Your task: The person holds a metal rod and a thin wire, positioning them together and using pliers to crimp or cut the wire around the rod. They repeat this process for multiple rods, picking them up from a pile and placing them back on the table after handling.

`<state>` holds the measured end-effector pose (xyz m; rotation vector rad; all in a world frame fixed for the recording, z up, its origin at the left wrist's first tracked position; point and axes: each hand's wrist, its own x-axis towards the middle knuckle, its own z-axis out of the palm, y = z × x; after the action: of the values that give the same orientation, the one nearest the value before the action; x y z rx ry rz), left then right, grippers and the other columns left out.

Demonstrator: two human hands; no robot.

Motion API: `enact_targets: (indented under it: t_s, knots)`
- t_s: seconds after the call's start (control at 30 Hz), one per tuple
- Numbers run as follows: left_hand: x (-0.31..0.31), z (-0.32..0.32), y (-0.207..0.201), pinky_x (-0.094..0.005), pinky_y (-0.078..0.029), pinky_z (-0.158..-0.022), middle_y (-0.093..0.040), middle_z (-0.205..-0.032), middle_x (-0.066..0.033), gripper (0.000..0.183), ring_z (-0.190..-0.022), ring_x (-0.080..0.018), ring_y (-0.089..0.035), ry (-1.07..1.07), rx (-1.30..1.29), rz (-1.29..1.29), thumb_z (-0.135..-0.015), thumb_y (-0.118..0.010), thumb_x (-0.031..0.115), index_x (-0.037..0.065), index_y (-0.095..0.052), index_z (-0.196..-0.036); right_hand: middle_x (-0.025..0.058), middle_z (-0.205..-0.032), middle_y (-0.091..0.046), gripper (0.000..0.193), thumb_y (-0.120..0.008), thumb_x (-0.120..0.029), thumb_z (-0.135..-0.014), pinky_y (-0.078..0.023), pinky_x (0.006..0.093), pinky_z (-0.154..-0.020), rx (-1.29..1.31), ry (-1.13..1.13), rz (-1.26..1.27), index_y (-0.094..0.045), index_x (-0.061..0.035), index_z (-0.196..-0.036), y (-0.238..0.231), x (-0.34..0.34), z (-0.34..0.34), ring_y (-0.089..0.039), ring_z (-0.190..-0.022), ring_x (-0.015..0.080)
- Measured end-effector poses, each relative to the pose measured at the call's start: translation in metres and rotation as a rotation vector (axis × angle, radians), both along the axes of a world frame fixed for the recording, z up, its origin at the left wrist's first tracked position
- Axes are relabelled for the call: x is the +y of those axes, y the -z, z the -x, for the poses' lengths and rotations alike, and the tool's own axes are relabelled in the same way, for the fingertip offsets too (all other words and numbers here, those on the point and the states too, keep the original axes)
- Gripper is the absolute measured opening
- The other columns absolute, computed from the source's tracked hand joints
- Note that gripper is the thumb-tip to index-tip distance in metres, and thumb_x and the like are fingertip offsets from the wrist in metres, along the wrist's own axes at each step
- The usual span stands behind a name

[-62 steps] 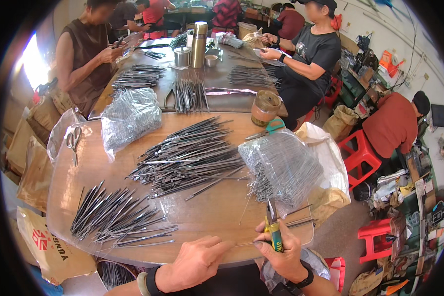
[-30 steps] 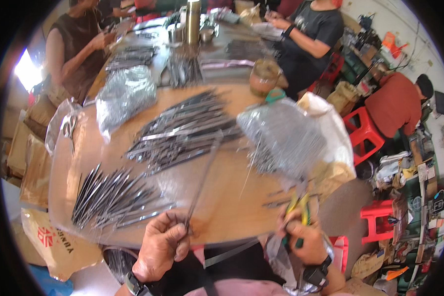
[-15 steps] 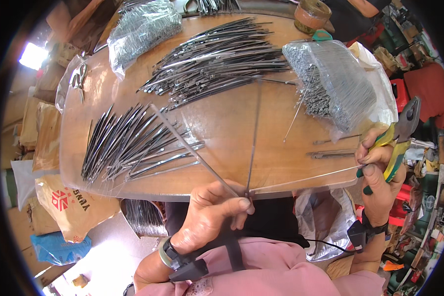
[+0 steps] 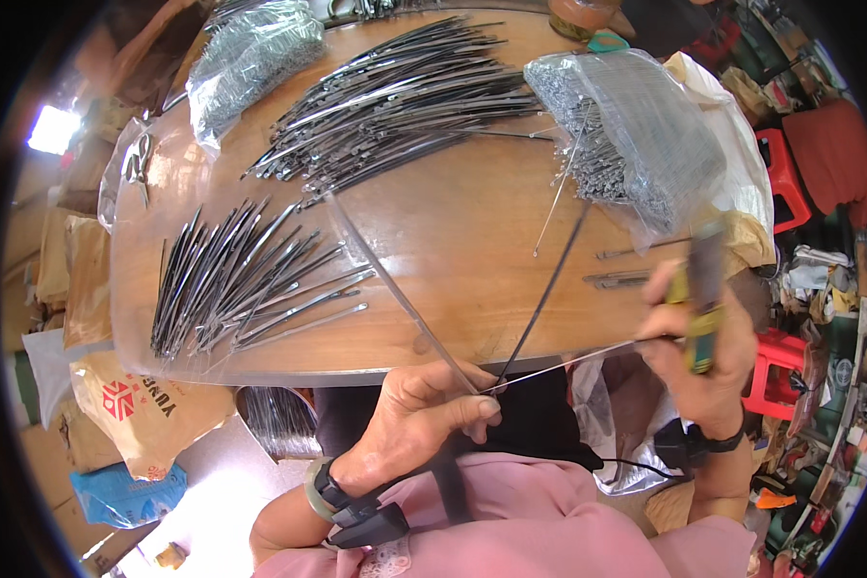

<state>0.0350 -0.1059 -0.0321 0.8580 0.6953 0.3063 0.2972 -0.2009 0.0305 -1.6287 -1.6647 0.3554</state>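
My left hand (image 4: pixel 424 424) pinches the joined ends of two long dark metal rods (image 4: pixel 539 299) near the table's front edge; the rods fan out over the wood. A thin wire (image 4: pixel 578 361) runs from that pinch to my right hand (image 4: pixel 708 361), which grips yellow-green pliers (image 4: pixel 701 308) at the right. A clear plastic bag of thin wires (image 4: pixel 636 135) lies just beyond the pliers. A large pile of dark rods (image 4: pixel 405 91) lies at the far middle and a smaller fan of rods (image 4: pixel 241 279) at the left.
The round wooden table (image 4: pixel 453 222) also bears a second plastic bag (image 4: pixel 250 58) at the far left. Sacks and a printed bag (image 4: pixel 140 405) lie on the floor at the left. Red stools (image 4: pixel 775 352) stand at the right.
The camera has tilted further down toward my lap. My right hand with the pliers has moved in toward the wire's end, and my left hand keeps its pinch on the rods.
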Motion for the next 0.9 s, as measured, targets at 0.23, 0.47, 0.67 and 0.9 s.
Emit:
enact_targets:
  t_s: [0.23,0.47,0.67,0.9]
  knots:
    - [0.014,0.000,-0.012,-0.0263,-0.052,-0.064,-0.068,-0.077,-0.0137,0.014,-0.062,-0.0159,-0.065,0.265,0.176,0.070,-0.087,-0.067,-0.002,-0.010,-0.065,-0.099,0.0089,-0.100,-0.059,0.024,-0.073,-0.007,-0.064,-0.036,0.0499,-0.093,-0.316,-0.285,0.027,-0.065,-0.0003,-0.086,0.005,0.043,0.024,-0.059,-0.098,0.0309]
    - [0.015,0.003,-0.010,-0.0262,-0.053,-0.066,-0.069,-0.079,-0.0146,0.012,-0.066,-0.0164,-0.066,0.281,0.209,0.106,-0.087,-0.065,-0.004,-0.010,-0.066,-0.098,0.0127,-0.096,-0.059,0.027,-0.070,-0.004,-0.059,-0.038,0.0467,-0.087,-0.296,-0.359,0.117,-0.066,0.0021,-0.085,0.024,0.042,0.025,-0.058,-0.086,0.0285]
    - [0.037,0.017,0.000,-0.0279,-0.051,-0.084,-0.069,-0.097,-0.0094,0.015,-0.090,-0.0143,-0.065,0.252,-0.026,-0.090,-0.088,-0.060,-0.005,-0.007,-0.068,-0.101,0.0132,-0.096,-0.058,0.028,-0.068,-0.002,-0.053,-0.039,0.0457,-0.083,-0.288,-0.322,0.060,-0.065,0.0025,-0.081,0.018,0.036,0.033,-0.055,-0.082,0.0302]
    - [0.039,-0.017,-0.024,-0.0277,-0.047,-0.063,-0.065,-0.079,-0.0078,0.016,-0.068,-0.0135,-0.060,0.474,0.152,-0.009,-0.092,-0.061,0.010,-0.004,-0.064,-0.100,0.0131,-0.097,-0.060,0.025,-0.068,-0.002,-0.052,-0.040,0.0477,-0.081,-0.216,-0.353,0.078,-0.065,0.0010,-0.077,0.021,0.028,0.044,-0.056,-0.082,0.0292]
